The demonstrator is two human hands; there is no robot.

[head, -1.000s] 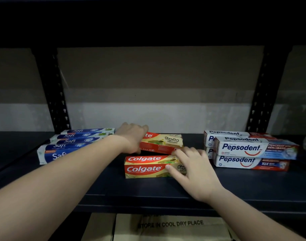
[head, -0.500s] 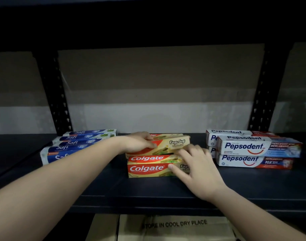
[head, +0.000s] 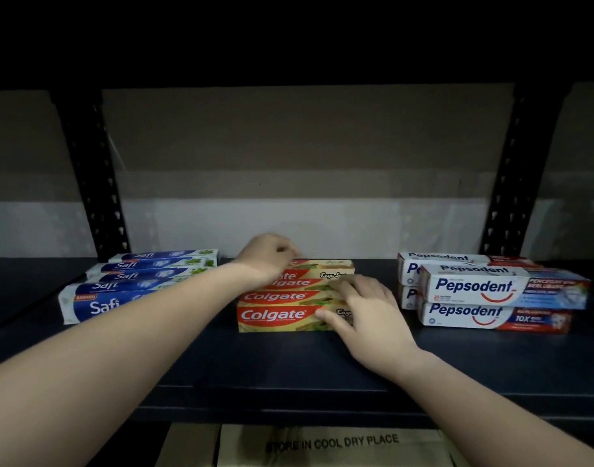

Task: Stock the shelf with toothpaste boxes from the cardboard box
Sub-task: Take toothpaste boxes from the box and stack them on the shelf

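Squaring up Colgate stack (head: 275, 315) on shelf (head: 289, 365): left hand (head: 267, 259) grips top box (head: 326, 274), right hand (head: 366, 308) steadies with loose fingers. Next probably let go, grab more from cardboard box (head: 322, 446).

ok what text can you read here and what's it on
"Safi": blue boxes, shelf left
"Colgate": red and yellow boxes, centre, under both hands
"Pepsodent": white boxes, right
"10X": lower front Pepsodent box
"STORE IN COOL DRY PLACE": cardboard box below the shelf
Smaller print: too blurred

Toothpaste boxes are set out on a dark shelf (head: 289, 372).
Blue boxes (head: 97, 303) are seen left, red boxes (head: 275, 315) centre, white boxes (head: 470, 315) right.
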